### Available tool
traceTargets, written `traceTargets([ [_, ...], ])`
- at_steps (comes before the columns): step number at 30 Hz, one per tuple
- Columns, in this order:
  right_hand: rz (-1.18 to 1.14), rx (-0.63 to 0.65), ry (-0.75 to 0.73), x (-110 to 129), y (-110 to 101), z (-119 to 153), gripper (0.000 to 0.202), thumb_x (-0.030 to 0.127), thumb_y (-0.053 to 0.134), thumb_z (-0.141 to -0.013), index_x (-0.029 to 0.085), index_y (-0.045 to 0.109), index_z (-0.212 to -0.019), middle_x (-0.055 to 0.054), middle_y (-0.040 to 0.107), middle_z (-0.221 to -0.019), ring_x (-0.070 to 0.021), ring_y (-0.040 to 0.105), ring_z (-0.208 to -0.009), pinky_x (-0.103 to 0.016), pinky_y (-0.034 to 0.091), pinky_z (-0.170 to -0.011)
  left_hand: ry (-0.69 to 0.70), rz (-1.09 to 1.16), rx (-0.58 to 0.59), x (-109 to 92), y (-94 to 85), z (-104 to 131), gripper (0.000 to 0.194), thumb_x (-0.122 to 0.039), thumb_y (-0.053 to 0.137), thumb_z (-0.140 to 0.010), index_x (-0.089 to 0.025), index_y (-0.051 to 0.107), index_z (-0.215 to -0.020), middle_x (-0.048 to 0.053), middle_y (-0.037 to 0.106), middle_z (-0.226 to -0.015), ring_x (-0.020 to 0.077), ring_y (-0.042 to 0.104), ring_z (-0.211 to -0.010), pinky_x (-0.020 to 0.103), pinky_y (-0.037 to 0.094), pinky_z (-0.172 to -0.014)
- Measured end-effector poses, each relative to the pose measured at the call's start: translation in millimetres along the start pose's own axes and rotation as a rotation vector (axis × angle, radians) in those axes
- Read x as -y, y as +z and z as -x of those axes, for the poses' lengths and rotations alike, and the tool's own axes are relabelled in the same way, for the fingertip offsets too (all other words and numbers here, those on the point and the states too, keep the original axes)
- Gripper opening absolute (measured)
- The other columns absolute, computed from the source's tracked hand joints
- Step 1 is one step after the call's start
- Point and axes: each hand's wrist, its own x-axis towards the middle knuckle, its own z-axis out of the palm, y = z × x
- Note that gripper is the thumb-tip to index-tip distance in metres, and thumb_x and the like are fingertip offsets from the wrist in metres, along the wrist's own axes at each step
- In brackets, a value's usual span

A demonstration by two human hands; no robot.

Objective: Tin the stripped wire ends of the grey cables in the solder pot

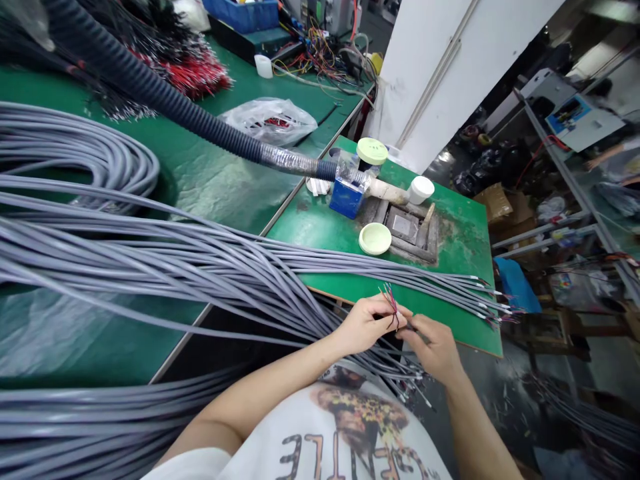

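Observation:
Near the table's front edge, my left hand (367, 325) pinches a small fan of thin coloured wires (390, 298), their tips pointing up and away from me. Close beside it on the right, my right hand (434, 343) has its thumb and fingers closed on the grey cable end just behind those wires. Long grey cables (260, 257) run from the left; one group lies across the green table with stripped ends (493, 303) at the right. Another group passes under my hands, its loose ends (413, 380) hanging over the front edge.
A soldering pot (405, 227) is set in the green table (460, 233), beside a round dish (375, 239), a white cup (421, 189) and a blue box (346, 197). A ribbed hose (200, 120) crosses overhead. Coiled cables (115, 160) lie left. At far right is a person's arm (613, 152).

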Motion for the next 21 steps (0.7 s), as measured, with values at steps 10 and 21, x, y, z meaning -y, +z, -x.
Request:
traceTargets([
  [10,0.024,-0.08,0.039,-6,17,11,0.013,0.029,0.057,-0.088,0.028,0.07,-0.09,0.001,0.073,-0.074,-0.0182,0.067,-0.064,-0.031,0.05,-0.059,-0.225,0.341,-0.217,-8,-15.1,9,0.024,-0.036,0.075,-0.073,-0.014,0.07,-0.081,0.002,0.067,-0.071,0.009,0.054,-0.063,0.022,0.043,-0.063],
  [21,0.032,-0.053,0.034,1,20,8,0.014,0.028,0.057,-0.089,0.023,0.07,-0.089,0.001,0.071,-0.07,-0.0145,0.064,-0.063,-0.026,0.045,-0.06,-0.186,0.39,-0.274,-12,-15.1,7,0.022,-0.033,0.076,-0.072,-0.013,0.067,-0.072,0.0,0.064,-0.064,0.0092,0.055,-0.06,0.022,0.043,-0.063],
])
